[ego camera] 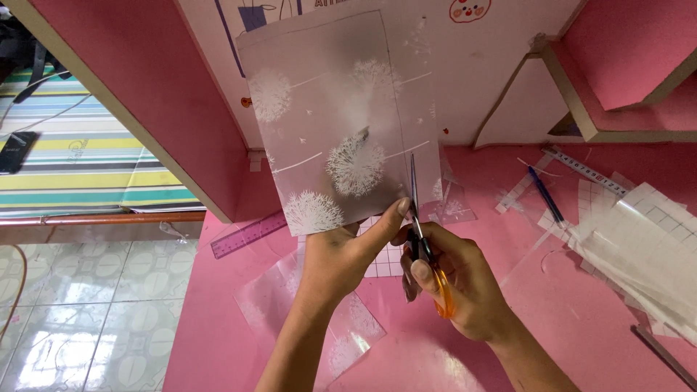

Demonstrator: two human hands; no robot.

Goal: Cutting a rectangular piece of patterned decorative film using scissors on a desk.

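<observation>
Translucent film sheet (pixel 341 123) with white dandelion prints is held upright over the pink desk (pixel 581 305). Left hand (pixel 341 254) pinches its bottom edge, thumb on the front near the cut, fingers closed behind. Right hand (pixel 450 283) is closed through the orange handles of the scissors (pixel 421 239); blades point up, entered at the lower edge along a thin drawn line running up the sheet, opened only narrowly.

To do this cut well, judging from the pose: keep the film taut, keep the thumb clear of the blades, follow the line with long strokes, feed the sheet rather than twist the scissors.

Room: sheet top sits close to the back wall, pink side panel (pixel 167 94) near on the left. Purple ruler (pixel 247 234) lies lower left, touching nothing held. Blue pen (pixel 546 196) and steel ruler (pixel 584 172) lie right, well apart. Stack of gridded backing sheets (pixel 646 239) crowds the right edge. Loose film offcuts (pixel 348 327) lie under the forearms. Space directly below the hands is open.
</observation>
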